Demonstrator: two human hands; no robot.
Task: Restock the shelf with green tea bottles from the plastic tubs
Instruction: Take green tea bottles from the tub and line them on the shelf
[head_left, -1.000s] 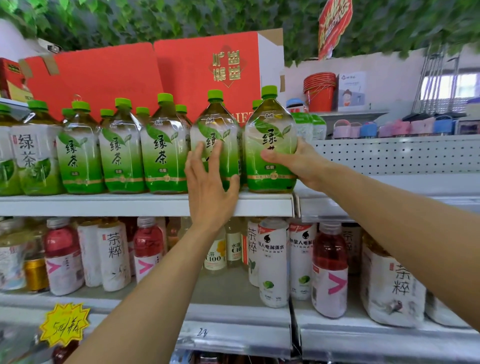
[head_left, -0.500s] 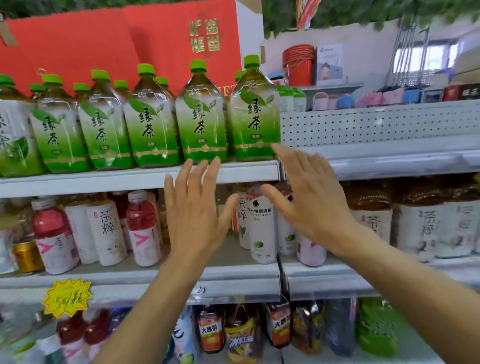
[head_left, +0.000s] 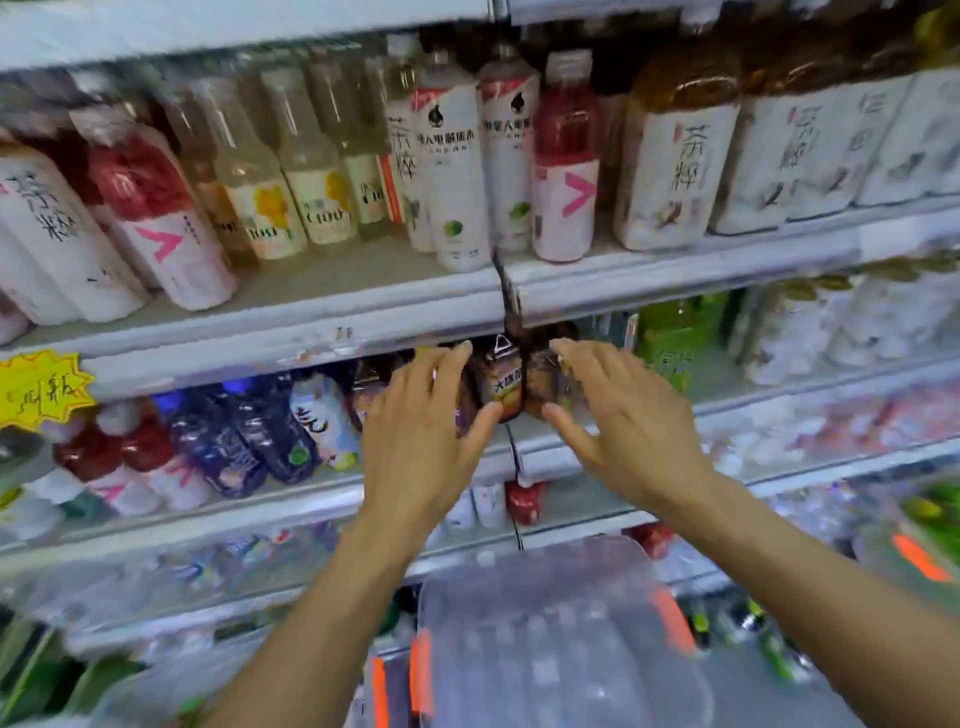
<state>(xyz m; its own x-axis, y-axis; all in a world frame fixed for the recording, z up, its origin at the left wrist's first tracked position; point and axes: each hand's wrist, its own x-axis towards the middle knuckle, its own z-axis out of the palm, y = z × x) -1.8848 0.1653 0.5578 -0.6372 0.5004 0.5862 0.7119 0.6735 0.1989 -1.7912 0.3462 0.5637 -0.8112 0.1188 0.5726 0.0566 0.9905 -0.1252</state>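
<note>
We list each item by its place from the tub.

- Tub (head_left: 550, 639): clear plastic, low in the middle of the view, with orange clasps (head_left: 422, 670) on its left side. It is blurred, and we make out only pale shapes inside, so we cannot tell what it holds.
- Left hand (head_left: 421, 426): above the tub, slightly to its left. The back faces us and the fingers are spread and loose, grasping nothing.
- Right hand (head_left: 623, 415): above the tub, slightly to its right. It is likewise released, with fingers spread and nothing in it.
- Brown bottle (head_left: 501, 384): above the tub and beyond the hands, showing in the gap between them. We cannot tell whether the left thumb touches it.
- Shelf (head_left: 260, 332): a grey board well above the tub, above both hands.
- Tag (head_left: 41, 389): a yellow starburst far up and left of the tub, on the shelf's front edge.
- White bottles (head_left: 452, 171): straight above the tub, upright on the shelf.
- Pink bottle (head_left: 566, 156): above the tub, just right of the white bottles.
- Tea bottles (head_left: 675, 156): large, brown, with white labels. They stand up and right of the tub on the same level.
- Purple bottles (head_left: 244, 436): up and left of the tub, one level below the shelf, leaning.
- Green shapes (head_left: 670, 332): up and right of the tub, beyond the right hand, too blurred to name.
</note>
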